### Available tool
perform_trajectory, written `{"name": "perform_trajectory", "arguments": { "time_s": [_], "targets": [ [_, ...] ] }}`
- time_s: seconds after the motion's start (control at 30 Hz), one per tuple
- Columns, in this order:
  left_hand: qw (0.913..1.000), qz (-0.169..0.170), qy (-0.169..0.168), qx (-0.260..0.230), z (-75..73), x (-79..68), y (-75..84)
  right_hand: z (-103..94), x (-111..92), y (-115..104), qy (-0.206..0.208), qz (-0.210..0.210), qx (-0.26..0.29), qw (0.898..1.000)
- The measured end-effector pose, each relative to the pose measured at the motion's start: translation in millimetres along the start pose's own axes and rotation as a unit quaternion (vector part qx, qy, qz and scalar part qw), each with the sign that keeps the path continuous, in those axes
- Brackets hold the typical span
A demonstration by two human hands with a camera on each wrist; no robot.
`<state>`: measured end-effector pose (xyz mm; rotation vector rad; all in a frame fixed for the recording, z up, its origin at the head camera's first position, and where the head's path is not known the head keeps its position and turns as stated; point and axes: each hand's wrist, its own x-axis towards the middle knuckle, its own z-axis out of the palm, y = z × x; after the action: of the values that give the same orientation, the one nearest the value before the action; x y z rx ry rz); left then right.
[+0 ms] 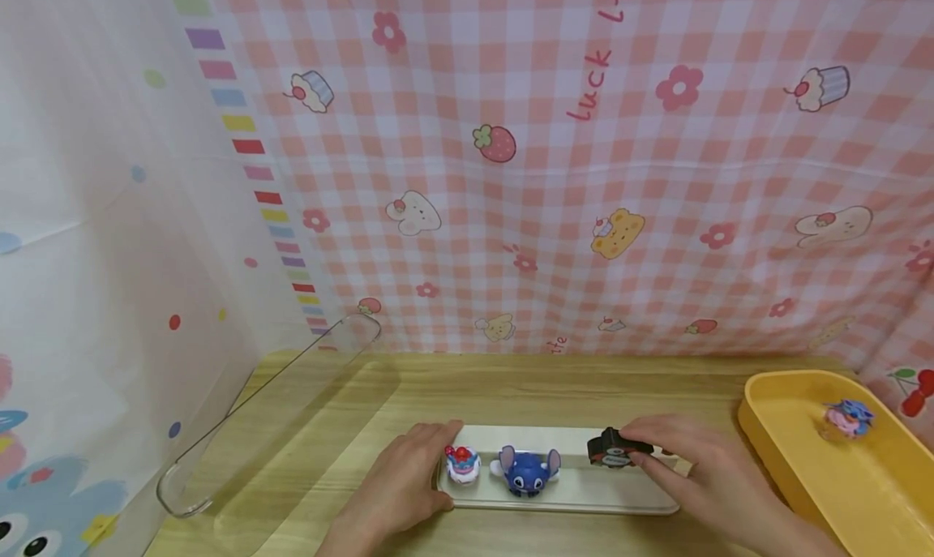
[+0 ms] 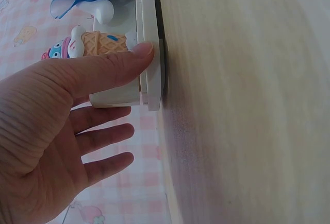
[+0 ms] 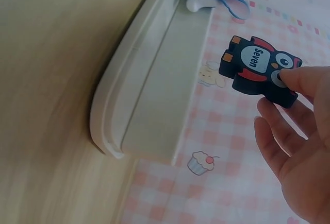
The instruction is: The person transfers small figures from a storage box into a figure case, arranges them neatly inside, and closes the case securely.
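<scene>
A cream-white two-step display base (image 1: 584, 482) lies on the wooden table. My left hand (image 1: 401, 476) holds its left end, thumb (image 2: 121, 67) on the front edge and the other fingers behind. Beside that thumb, at the base's left end, stands an ice-cream-cone figurine (image 1: 463, 465) with a waffle-patterned cone. To its right sits a blue big-eared figurine (image 1: 527, 470). My right hand (image 1: 704, 460) pinches a black owl figure (image 3: 258, 64) by its head, between thumb and fingers, above the base's right part. "Seven" is printed on the owl's belly.
A yellow tray (image 1: 824, 460) at the right contains a blue-and-pink figurine (image 1: 849, 419). On the left, a clear cover (image 1: 259, 393) rests on the table. Behind the table hangs a pink checked cloth (image 1: 467, 184).
</scene>
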<state>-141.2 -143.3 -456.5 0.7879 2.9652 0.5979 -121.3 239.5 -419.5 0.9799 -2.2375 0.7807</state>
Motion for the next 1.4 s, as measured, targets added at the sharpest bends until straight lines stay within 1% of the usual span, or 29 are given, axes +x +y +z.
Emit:
{"name": "perform_trajectory", "arguments": {
  "time_s": [0.1,0.3,0.53,0.73,0.83,1.07,1.4],
  "targets": [
    [1.0,0.001,0.001,0.002,0.2,0.1,-0.2,2.7,-3,1,-0.013,0.002,-0.011,1.0],
    [1.0,-0.004,-0.005,0.0,0.0,0.5,0.0,9.7,-6,0,-0.034,0.009,0.003,0.999],
    [1.0,-0.004,-0.008,0.0,-0.4,0.4,0.2,16.7,-6,-4,-0.058,0.041,-0.004,0.997],
    [1.0,0.0,-0.003,-0.001,-0.3,-0.1,0.6,20.8,-6,-4,-0.077,0.055,-0.006,0.996],
    [1.0,0.0,-0.003,0.001,-0.1,-0.3,0.6,23.8,-7,-3,-0.077,0.046,0.0,0.996],
    [1.0,-0.002,-0.005,0.001,0.5,0.1,-0.3,30.6,-10,1,-0.057,0.014,0.011,0.998],
    [1.0,0.003,0.0,0.003,1.2,0.0,-0.8,32.7,-9,2,-0.057,0.005,0.005,0.998]
  ]
}}
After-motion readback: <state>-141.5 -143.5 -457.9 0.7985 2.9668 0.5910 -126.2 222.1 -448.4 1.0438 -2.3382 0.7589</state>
